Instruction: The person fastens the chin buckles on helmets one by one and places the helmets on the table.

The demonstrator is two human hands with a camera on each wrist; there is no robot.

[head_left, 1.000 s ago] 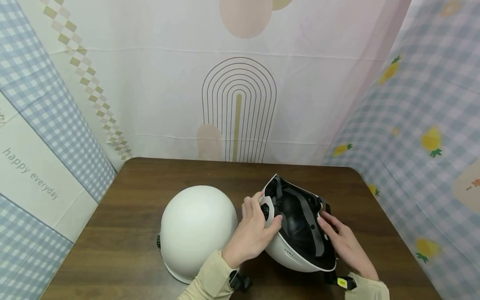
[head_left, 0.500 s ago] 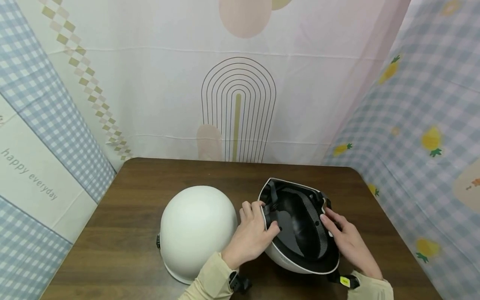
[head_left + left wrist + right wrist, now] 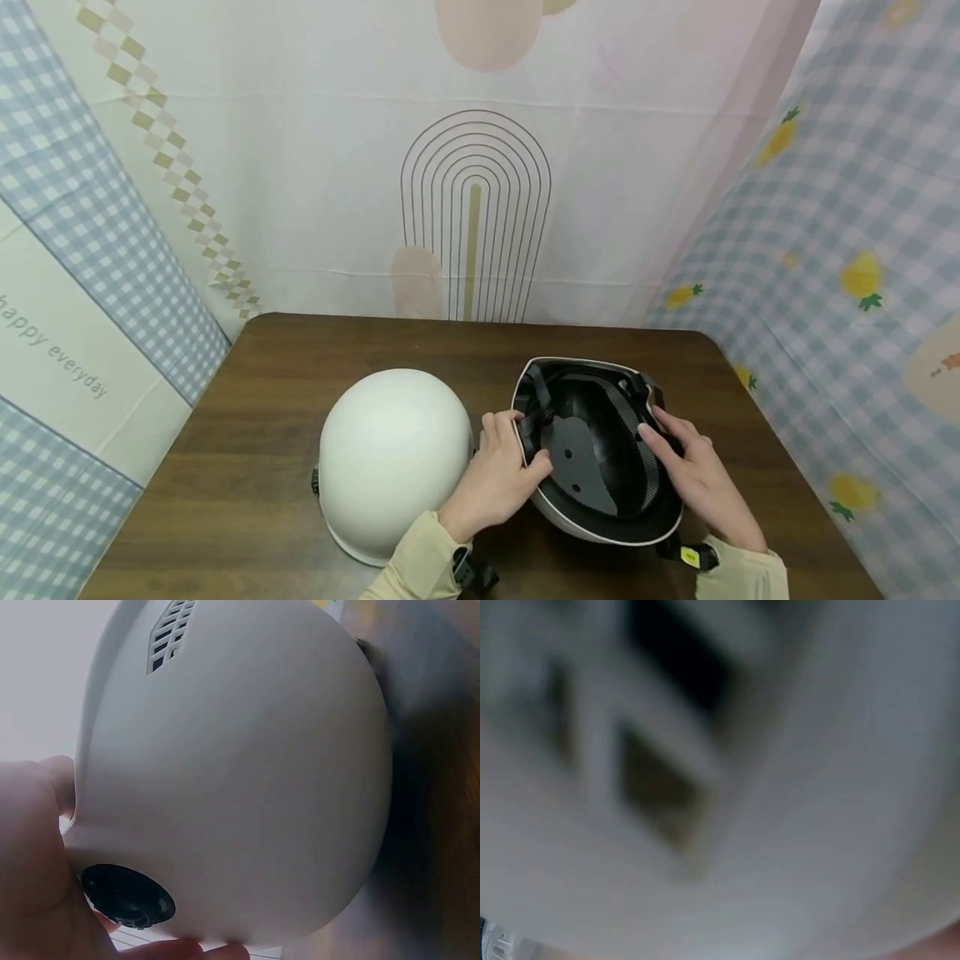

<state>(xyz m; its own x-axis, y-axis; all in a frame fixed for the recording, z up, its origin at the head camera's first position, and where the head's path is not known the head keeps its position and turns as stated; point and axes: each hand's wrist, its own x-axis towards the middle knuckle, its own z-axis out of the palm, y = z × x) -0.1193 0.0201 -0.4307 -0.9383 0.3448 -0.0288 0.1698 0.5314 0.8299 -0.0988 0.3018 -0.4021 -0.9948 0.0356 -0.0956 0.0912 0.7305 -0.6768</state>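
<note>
A white helmet [image 3: 596, 433] lies upside down on the right part of the table, its black padded lining and straps facing up. My left hand [image 3: 491, 483] grips its left rim, the thumb over the edge and the fingers outside. On the opposite rim, my right hand [image 3: 705, 483] holds on with its thumb at the inner edge. The left wrist view shows the smooth shell, with a black round fitting [image 3: 127, 896] beside my left hand. Blurred vent slots [image 3: 660, 780] fill much of the right wrist view. The helmet's underside on the table is hidden.
A second white helmet [image 3: 397, 458] sits dome up just left of my left hand, close to the left forearm. The brown wooden table [image 3: 247, 433] has its far edge against a printed cloth [image 3: 330, 192]. A checked cloth [image 3: 795, 317] hangs at the right.
The gripped helmet has rolled from a tilt until its opening faces more directly up, showing more lining. Both hands have stayed on its rim. The other helmet has stayed put.
</note>
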